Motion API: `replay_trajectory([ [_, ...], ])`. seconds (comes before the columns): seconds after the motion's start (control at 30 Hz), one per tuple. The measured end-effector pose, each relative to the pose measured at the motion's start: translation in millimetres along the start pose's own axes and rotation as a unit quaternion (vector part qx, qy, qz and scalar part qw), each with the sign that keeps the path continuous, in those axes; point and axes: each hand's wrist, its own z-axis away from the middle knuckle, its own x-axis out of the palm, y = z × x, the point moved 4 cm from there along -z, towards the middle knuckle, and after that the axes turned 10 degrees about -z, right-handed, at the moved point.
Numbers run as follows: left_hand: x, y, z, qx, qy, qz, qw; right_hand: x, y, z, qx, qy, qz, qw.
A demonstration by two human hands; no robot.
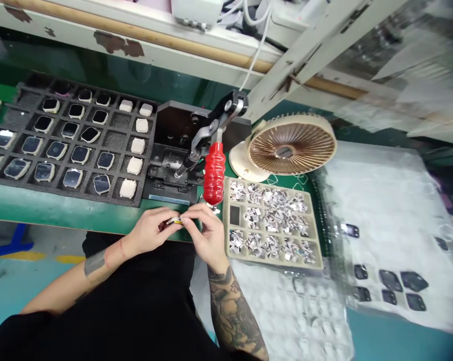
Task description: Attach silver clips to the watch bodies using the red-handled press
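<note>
In front of the press, just over the table's front edge, my left hand (149, 229) pinches a small watch part (172, 220) edge-on between thumb and fingers. It looks light-rimmed with a yellow strip along one side. My right hand (206, 233) meets it from the other side, thumb and fingertip closed at its right end. My fingers cover most of the piece. Right behind both hands rises a hand press (175, 168) with a red ribbed handle (214, 173). On the left, a dark foam tray (115, 193) carries rows of square watches, several with black screens and several plain pale ones.
A beige compartment box (320, 260) of small silvery pieces lies right of my hand. Behind it stands a beige fan (292, 145). Clear plastic trays (384, 200) at the right hold several dark watch-shaped parts. A white cable (262, 40) hangs above the press.
</note>
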Motion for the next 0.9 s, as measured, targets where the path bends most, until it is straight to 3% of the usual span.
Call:
replay_trajectory([
  [0.1,-0.7,-2,0,-0.01,-0.004,0.017,1.0,-1,0,-1,0.001,-0.009,-0.002,1.0],
  [0.2,-1.0,-8,2,-0.043,-0.011,0.044,0.998,3,-2,2,-0.058,-0.041,0.063,0.995],
  [0.37,-4.6,-13,1,-0.059,-0.019,0.09,0.994,13,-3,12,-0.18,-0.112,0.2,0.957],
  [0.53,-7.3,-19,3,-0.062,-0.018,0.086,0.994,19,-8,7,-0.219,-0.132,0.268,0.929],
  [0.6,-8.7,-21,6,-0.069,0.007,0.106,0.992,18,-14,9,-0.207,-0.109,0.276,0.932],
  [0.7,-13.5,-22,10,-0.069,0.09,0.186,0.976,10,-23,31,-0.186,0.0,0.263,0.947],
  [0.8,-14.5,-18,10,-0.074,0.137,0.213,0.964,3,-18,81,-0.189,0.107,0.234,0.948],
  [0.9,-12.8,-13,7,-0.09,0.15,0.14,0.975,-8,13,145,-0.144,0.139,0.245,0.949],
])
